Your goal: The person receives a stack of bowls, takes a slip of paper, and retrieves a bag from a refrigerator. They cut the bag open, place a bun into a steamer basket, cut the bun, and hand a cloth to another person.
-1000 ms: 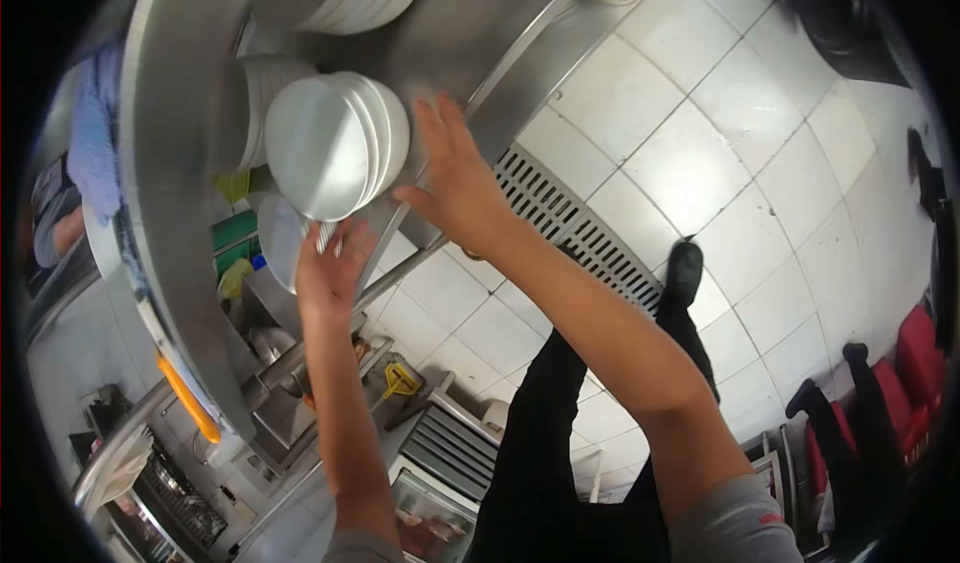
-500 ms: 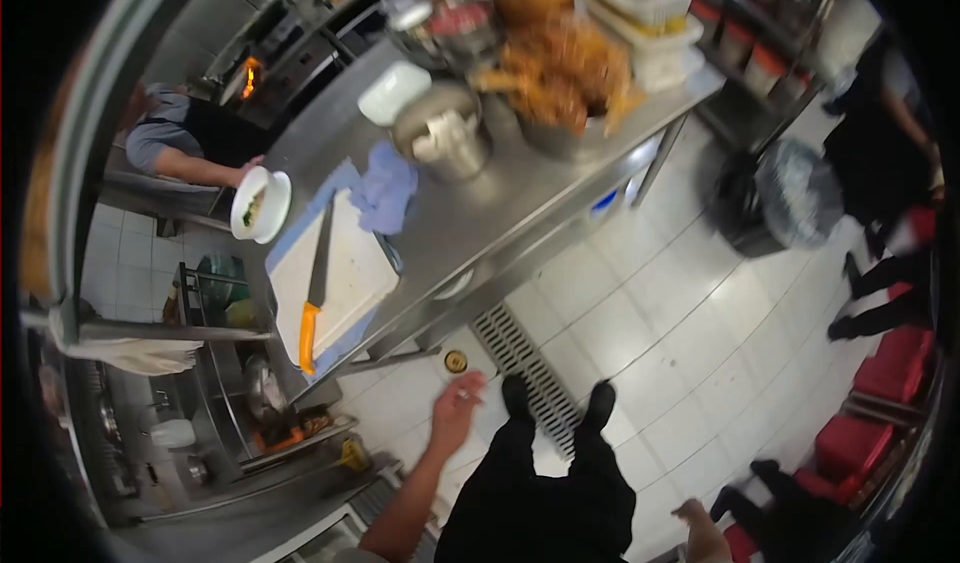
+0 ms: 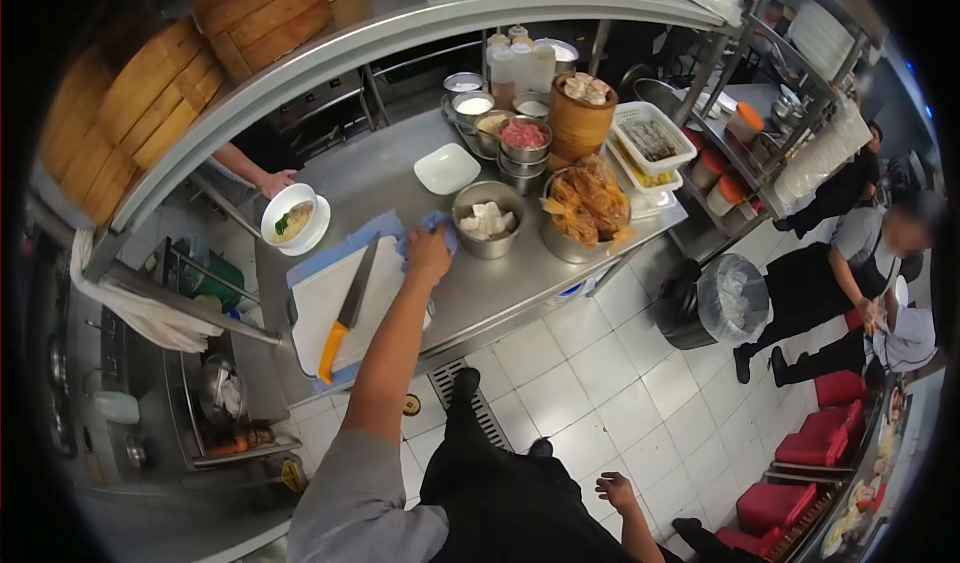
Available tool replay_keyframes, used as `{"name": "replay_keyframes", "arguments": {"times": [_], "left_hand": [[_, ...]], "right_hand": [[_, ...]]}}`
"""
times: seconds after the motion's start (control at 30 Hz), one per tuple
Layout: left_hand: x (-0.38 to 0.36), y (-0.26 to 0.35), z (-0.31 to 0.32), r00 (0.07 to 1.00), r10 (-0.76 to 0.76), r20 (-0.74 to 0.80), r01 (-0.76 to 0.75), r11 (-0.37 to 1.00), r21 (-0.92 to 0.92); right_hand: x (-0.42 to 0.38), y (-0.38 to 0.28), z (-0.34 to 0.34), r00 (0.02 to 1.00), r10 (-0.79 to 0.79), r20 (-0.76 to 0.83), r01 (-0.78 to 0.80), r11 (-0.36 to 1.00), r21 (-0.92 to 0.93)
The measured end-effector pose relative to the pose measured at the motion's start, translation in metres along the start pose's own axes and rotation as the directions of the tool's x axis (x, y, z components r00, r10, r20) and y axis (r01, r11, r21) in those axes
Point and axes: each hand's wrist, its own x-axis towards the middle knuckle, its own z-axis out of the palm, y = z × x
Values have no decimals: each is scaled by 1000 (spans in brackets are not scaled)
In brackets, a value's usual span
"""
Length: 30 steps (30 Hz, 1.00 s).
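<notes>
My left hand reaches over the steel counter, its fingers closed on a crumpled blue cloth. Beside that hand lies a white cutting board on more blue cloth, with an orange-handled knife across it. On the hand's other side stands a steel pot of white chunks. My right hand hangs low over the floor, holding nothing, its fingers loosely apart. Across the counter another person's hand is at a white bowl with food and greens inside.
A pot of browned poultry, a bamboo steamer, a white basket and a square white dish stand on the counter. An overhead shelf crosses above. A lined bin, people and red stools are at right.
My left hand has risen from beside the counter to the crumpled blue cloth. My view has shifted, with more of the shelf and counter showing. My right hand still hangs low.
</notes>
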Motion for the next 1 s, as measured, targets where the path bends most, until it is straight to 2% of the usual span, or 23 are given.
{"name": "replay_keyframes", "arguments": {"times": [0.03, 0.1, 0.13, 0.2, 0.27, 0.3, 0.33, 0.43, 0.6, 0.7, 0.8, 0.87, 0.93, 1.0], "left_hand": [[21, -14, 12, 1000, 0, 2, 0, 1000, -4], [59, -52, 43, 989, 123, -78, -134, 978, -158], [60, -58, 17, 991, 112, -76, -123, 979, -160], [71, -66, -39, 997, -9, -82, -40, 818, -574], [112, -119, -49, 926, 38, -377, -241, 826, -509], [125, -131, -78, 932, -20, -363, -182, 838, -514], [134, -139, -113, 934, -80, -349, -122, 846, -519], [172, -198, -153, 930, -65, -362, -77, 929, -363], [223, -262, -130, 993, 22, -112, -25, 999, -24], [241, -258, -100, 995, 85, 48, -90, 989, 117], [245, -237, -76, 977, 166, 134, -189, 964, 186], [246, -218, -58, 961, 220, 165, -252, 946, 204], [241, -182, -44, 951, 255, 172, -287, 937, 199], [230, -148, -36, 959, 231, 163, -261, 946, 193]], "right_hand": [[7, -12, 15, 997, -40, 65, 40, 999, 11], [12, -25, 45, 1000, 8, 26, -9, 999, 43], [16, -28, 58, 998, 60, 19, -61, 997, 42], [22, -39, 83, 986, 165, 25, -165, 986, 23], [26, -45, 103, 984, 175, 16, -175, 984, -7], [27, -45, 111, 984, 178, 2, -177, 983, -50], [28, -47, 119, 988, 155, 0, -155, 988, 16], [21, -70, 143, 994, 93, -63, -95, 995, -29], [6, -83, 166, 989, 77, -125, -85, 994, -61], [-13, -89, 176, 980, 131, -153, -126, 991, 45], [-32, -78, 185, 958, 205, -200, -203, 979, 31], [-37, -63, 192, 959, 197, -203, -164, 972, 170], [-46, -60, 195, 962, 197, -186, -173, 975, 139], [-55, -60, 192, 966, 210, -149, -206, 978, 42]]}}
